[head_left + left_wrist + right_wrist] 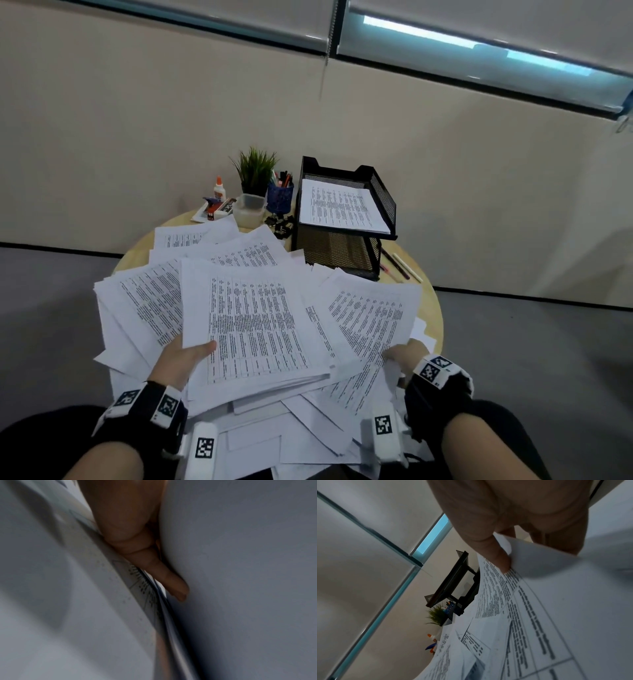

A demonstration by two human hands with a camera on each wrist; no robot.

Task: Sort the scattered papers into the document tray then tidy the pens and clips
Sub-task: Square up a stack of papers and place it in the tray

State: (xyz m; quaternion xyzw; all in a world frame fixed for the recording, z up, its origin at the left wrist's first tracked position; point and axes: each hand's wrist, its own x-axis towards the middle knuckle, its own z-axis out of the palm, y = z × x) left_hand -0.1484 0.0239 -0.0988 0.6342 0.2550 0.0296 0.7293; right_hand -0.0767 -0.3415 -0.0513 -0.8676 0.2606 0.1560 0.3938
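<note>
Printed papers lie scattered over the round wooden table. My left hand holds a stack of sheets at its lower left corner, thumb on top and fingers underneath. In the left wrist view one finger shows between sheets. My right hand pinches the edge of papers at the right; the right wrist view shows the thumb pressed on a printed sheet. The black mesh document tray stands at the back right with papers in its top tier.
At the back stand a blue pen cup, a potted plant, a glue bottle, a clear plastic box and black binder clips. Pens lie right of the tray. A wall lies behind the table.
</note>
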